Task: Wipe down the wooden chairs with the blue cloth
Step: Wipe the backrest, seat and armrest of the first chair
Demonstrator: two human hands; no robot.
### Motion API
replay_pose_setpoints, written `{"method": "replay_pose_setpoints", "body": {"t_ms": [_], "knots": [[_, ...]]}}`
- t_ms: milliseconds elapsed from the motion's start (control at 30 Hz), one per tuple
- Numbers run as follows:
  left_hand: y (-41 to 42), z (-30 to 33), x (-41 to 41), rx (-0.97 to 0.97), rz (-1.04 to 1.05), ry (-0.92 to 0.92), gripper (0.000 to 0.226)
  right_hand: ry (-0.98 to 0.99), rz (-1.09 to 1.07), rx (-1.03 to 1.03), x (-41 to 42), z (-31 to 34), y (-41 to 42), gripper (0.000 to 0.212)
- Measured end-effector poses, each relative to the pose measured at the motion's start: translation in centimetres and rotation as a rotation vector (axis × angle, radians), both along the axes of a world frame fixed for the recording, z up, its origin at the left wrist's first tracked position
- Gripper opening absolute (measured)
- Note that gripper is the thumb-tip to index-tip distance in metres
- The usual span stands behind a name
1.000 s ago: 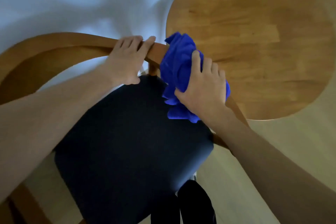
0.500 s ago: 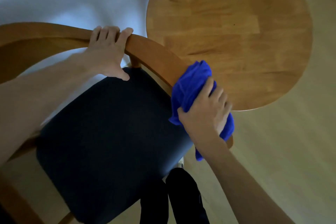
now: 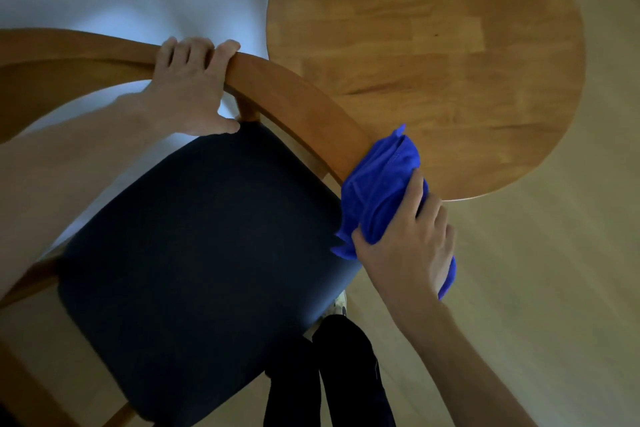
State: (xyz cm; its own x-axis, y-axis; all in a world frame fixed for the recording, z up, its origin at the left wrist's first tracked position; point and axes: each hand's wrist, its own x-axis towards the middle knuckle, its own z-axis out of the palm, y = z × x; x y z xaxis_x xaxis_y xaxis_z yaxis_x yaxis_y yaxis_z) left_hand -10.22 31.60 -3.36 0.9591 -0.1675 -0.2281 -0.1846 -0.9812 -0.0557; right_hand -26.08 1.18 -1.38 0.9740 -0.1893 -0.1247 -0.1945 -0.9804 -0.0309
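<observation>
Chair (image 3: 304,107) – one; left hand (image 3: 188,94) grips rail, right hand (image 3: 408,239) clamps one cloth (image 3: 377,191).

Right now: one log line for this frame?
left hand: grips chair rail | right hand: holds blue cloth around rail end | step: wiping

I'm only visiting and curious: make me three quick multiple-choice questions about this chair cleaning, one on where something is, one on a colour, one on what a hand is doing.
1. Where is the cloth?
A. on the seat
B. wrapped round the curved rail's end
C. on the round table

2. What colour is the seat cushion?
A. dark navy
B. red
C. white

3. What is the left hand doing?
A. hanging free
B. holding a second cloth
C. gripping the rail

Answers: 1 B, the blue cloth covers the end of the wooden rail, held by the right hand. 2 A, the seat cushion is dark navy. 3 C, the left hand curls over the rail.
</observation>
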Motion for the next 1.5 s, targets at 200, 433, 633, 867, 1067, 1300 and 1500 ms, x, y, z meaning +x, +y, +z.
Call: {"method": "replay_pose_setpoints", "body": {"t_ms": [200,433,633,867,1067,1300,1500], "knots": [[0.0,-0.1,0.0,-0.040,-0.005,-0.037,0.096,-0.001,0.117,-0.032,6.3,0.4,4.6,0.109],[0.0,1.0,0.1,-0.103,-0.009,0.012,0.088,-0.060,0.372,-0.001,13.5,-0.3,12.0,0.104],[5.1,3.3,0.0,-0.327,0.050,0.014,0.061,-0.103,0.603,-0.008,17.0,-1.0,16.7,0.096],[14.6,7.4,-5.3,-0.365,0.166,-0.154,0.038,-0.058,0.864,0.015,19.6,-0.4,24.5,0.076],[19.4,8.8,-11.9,-0.386,0.466,-0.389,0.043,0.125,1.092,0.313,19.4,2.7,34.0,0.076],[23.8,9.4,-20.6,-0.349,0.769,-0.498,0.024,-0.043,1.617,0.065,13.1,6.3,45.8,0.083],[26.4,9.5,-30.7,-0.330,0.958,-0.301,0.021,-0.152,1.972,-0.222,4.0,4.6,51.1,0.065]]}}
